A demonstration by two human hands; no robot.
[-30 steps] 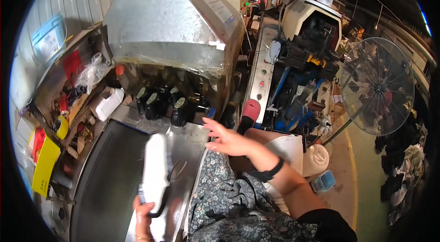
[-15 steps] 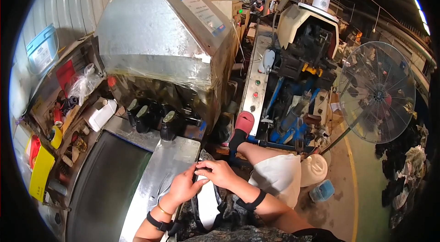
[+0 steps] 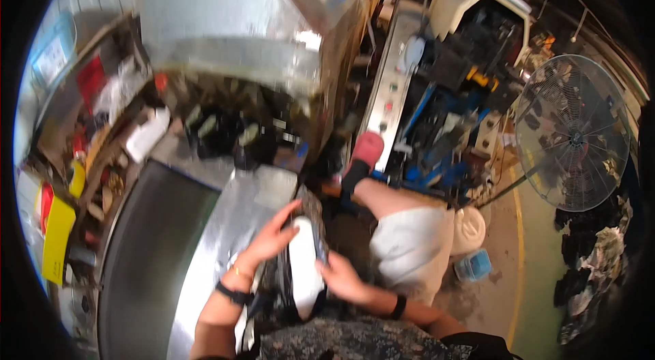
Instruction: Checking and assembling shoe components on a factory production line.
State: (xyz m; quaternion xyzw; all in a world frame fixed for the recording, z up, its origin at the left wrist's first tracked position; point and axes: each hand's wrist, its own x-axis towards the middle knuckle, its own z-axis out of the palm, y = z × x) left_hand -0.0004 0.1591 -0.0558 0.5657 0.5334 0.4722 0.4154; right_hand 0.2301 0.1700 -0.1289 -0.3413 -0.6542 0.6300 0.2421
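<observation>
White elongated piece [image 3: 305, 275] lies between the left hand [image 3: 267, 242], thumb and forefinger apart near its far end, and the right hand [image 3: 343, 279], at its right edge, whose closure cannot be told.

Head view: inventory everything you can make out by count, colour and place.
Long piece: 1, white, lower centre
Hood: 1, silver, upper left
Shoe shapes: several, black, below hood
Belt: 1, dark, lower left
Jugs: 2, whitish, left and right
Machine: 1, blue-black, upper right
Slipper: 1, red, centre
Tub: 1, blue, right floor
Fans: 2, white and grey, right
Shelf clutter: uncountable, mixed, left
Left hand: 1, bare, piece's left
Right hand: 1, bare, piece's right
</observation>
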